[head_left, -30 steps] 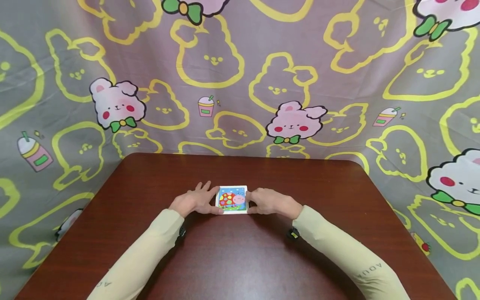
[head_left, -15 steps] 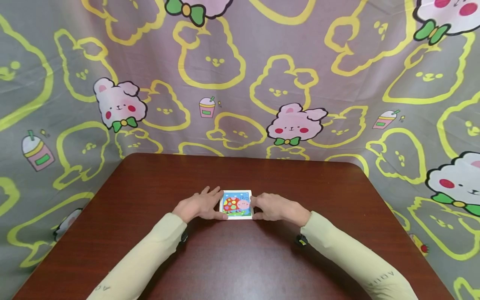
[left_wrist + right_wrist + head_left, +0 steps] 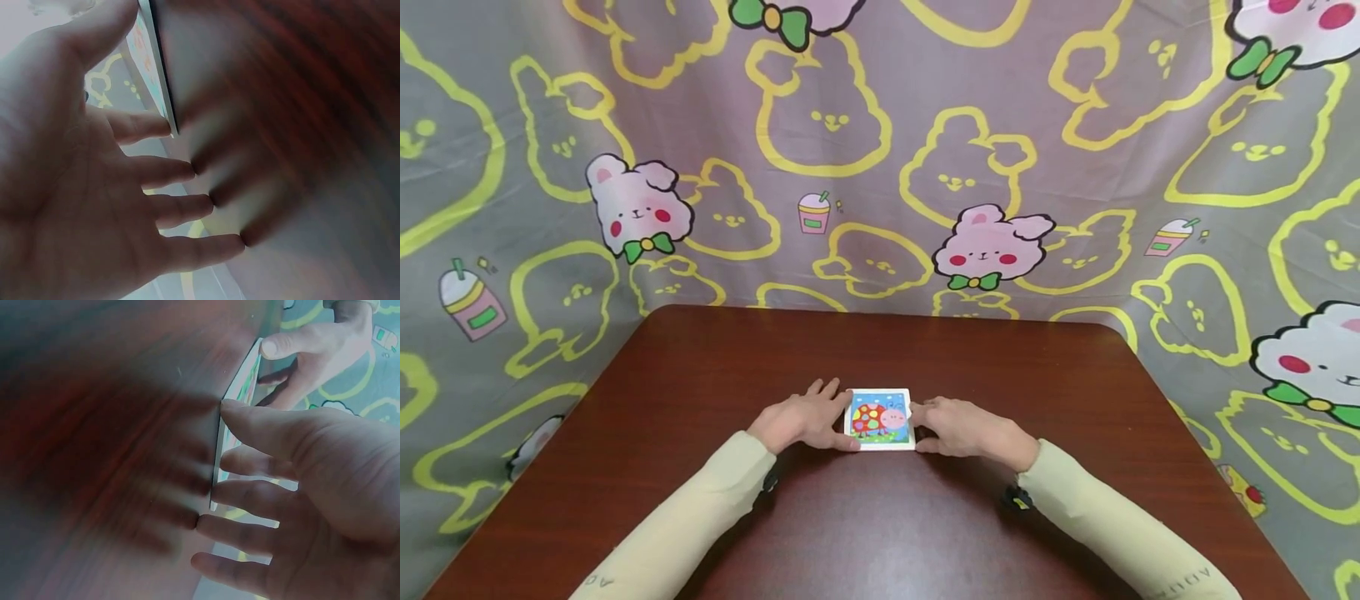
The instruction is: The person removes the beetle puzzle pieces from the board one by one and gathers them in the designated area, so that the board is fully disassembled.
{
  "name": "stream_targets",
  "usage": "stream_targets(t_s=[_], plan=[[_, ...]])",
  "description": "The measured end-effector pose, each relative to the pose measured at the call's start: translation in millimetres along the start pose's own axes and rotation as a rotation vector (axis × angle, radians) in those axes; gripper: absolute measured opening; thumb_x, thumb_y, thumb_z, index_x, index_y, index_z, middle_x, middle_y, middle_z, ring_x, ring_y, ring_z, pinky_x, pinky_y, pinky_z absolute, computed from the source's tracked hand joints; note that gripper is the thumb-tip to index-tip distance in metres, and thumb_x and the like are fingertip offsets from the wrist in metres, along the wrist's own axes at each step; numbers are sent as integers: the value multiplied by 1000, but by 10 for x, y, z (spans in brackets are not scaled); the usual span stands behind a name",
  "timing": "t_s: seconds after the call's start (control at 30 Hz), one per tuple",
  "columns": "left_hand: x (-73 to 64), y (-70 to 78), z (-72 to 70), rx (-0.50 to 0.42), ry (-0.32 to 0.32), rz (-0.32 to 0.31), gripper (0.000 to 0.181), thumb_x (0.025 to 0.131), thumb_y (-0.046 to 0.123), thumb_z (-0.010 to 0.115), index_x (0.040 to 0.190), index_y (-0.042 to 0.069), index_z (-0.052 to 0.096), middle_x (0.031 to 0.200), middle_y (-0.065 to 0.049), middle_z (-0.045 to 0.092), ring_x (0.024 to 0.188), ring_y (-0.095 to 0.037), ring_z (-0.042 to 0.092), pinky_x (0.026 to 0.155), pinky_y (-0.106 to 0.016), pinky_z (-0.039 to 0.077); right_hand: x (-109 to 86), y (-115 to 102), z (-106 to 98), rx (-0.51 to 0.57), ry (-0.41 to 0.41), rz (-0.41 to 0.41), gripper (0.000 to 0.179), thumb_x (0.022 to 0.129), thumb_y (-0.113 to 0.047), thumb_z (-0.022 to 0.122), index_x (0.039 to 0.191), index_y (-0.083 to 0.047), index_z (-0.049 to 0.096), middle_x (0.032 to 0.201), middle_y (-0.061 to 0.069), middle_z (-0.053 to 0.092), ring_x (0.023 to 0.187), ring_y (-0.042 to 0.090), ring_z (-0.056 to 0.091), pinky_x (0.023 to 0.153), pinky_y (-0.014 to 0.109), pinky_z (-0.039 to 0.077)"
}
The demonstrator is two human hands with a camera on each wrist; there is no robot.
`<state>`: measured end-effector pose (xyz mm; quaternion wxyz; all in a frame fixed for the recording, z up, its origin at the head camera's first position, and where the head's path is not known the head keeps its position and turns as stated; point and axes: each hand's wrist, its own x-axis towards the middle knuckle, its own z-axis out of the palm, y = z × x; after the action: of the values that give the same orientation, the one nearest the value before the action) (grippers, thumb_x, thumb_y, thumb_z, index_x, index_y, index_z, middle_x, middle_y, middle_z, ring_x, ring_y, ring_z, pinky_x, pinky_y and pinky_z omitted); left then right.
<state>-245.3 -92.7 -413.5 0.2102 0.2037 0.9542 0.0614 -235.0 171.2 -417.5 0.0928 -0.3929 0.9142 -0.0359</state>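
Ladybug picture [image 3: 880, 419] lay flat on the table [image 3: 880, 525]; left hand [image 3: 808, 421], fingers spread wide, touched one side. Right hand [image 3: 967, 431] touched the opposite side; its fingers were loosely extended.

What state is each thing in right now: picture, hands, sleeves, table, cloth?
Ladybug picture: face up, between both hands; whether fully flat, unclear.
Left hand: fingers spread, thumb and index finger at the picture's edge.
Right hand: thumb and fingers at the opposite edge.
Sleeves: down to the wrists.
Table: glossy, reflecting light.
Printed cloth: hanging, creased.
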Motion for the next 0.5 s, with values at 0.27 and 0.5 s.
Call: stream_targets(t_s=[0.27,0.5], plan=[[-58,28,27,-3,1,3,97,81,65,66,155,15,28,163,-19,19,149,-45,17,112,-64,28,-87,-51,1,-28,3,7,34,90,-31,72,121,-17,69,146,13,51,122,25,60,90,41,54],[-64,75,60,-9,12,13,96,81,64,67,155,16,29,162,-22,20,148,-47,19,111,-65,28,-139,-57,10,-26,-6,7,32,90,-31,72,119,-18,70,140,9,59,114,20,64,88,38,55]])
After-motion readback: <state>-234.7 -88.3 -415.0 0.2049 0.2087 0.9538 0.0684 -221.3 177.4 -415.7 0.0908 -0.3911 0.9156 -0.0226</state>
